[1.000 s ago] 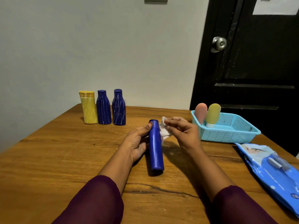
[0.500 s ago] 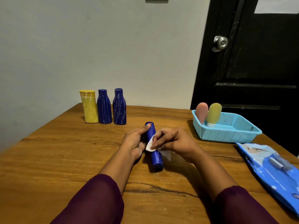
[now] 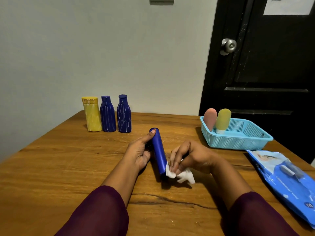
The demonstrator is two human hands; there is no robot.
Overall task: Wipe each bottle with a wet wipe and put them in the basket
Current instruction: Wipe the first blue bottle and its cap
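A long plain blue bottle [image 3: 158,151] is tilted over the middle of the table, its near end low. My left hand [image 3: 139,151] grips it from the left, thumb up by its far end. My right hand [image 3: 188,158] pinches a crumpled white wet wipe [image 3: 180,174] against the bottle's near end. At the back left stand a yellow bottle [image 3: 92,115] and two dark blue bottles [image 3: 107,114] [image 3: 124,114] with white streaks. The light blue mesh basket [image 3: 238,142] at the right holds a pink bottle [image 3: 210,120] and a yellow-green bottle [image 3: 222,122], both upright.
A blue pack of wet wipes [image 3: 286,176] lies flat at the table's right edge, near the basket. A black door with a round metal knob [image 3: 229,46] stands behind the basket. A grey wall runs along the table's far edge.
My right hand has slid the wipe down the bottle, from its far end to its near end. My left hand has kept its hold; the bottle's tilt has shifted a little.
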